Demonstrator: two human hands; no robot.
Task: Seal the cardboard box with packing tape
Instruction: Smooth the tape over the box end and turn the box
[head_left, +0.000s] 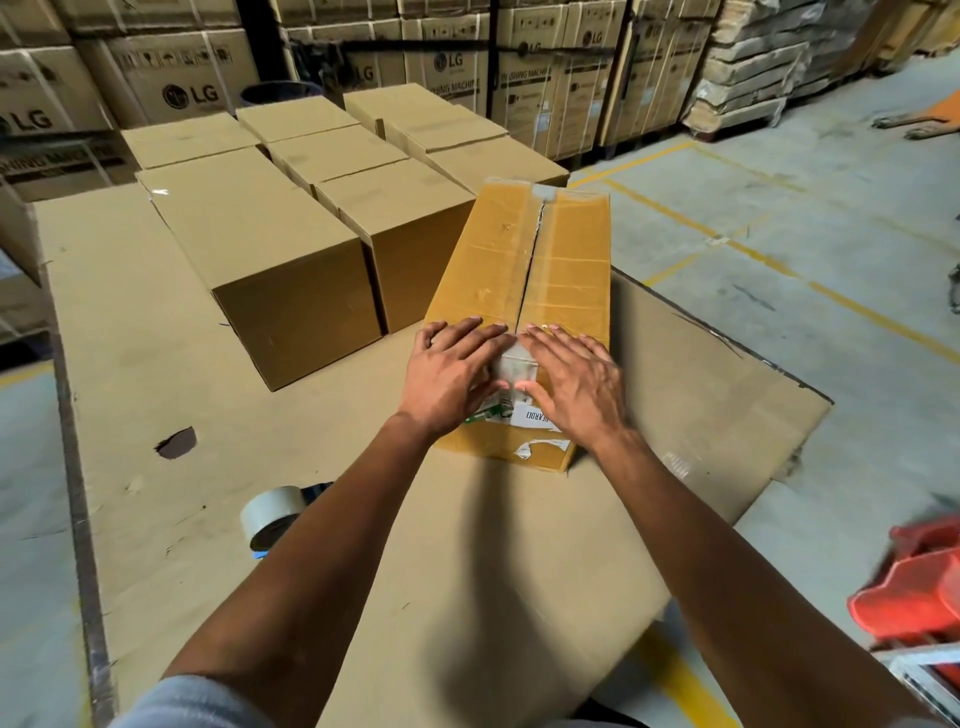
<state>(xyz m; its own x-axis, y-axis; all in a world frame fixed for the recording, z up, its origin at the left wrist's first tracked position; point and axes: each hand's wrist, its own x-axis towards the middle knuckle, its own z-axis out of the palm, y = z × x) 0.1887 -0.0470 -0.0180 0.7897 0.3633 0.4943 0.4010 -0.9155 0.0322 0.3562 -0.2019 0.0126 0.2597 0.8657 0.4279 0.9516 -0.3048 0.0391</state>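
At the far left, on the cardboard sheet (156, 364) that covers the floor, the roll of packing tape (272, 517) lies on its side, partly hidden by the left forearm and touched by neither hand. Its core looks rigid and the roll should be light; I judge the best hold to be through or around the ring, with the free end peeled by the fingertips, since that film will cling to itself.

Behind it stands a block of plain closed cartons (291, 249), just beside the work.

The left hand (451, 376) lies flat, fingers spread and gripping nothing, pressing the near end of the long cardboard box (488, 270). The box lies lengthwise away from the person on the sheet, its two top flaps meeting at a centre seam (531, 260) that gapes slightly along the middle. A short strip of clear tape (514, 364) wraps the near edge between the thumbs.

The right hand (574, 384) mirrors it, open and flat on the other flap.

The flaps look stiff but springy, so they probably need holding down near the seam while tape runs along it. The glossy top may be slippery.
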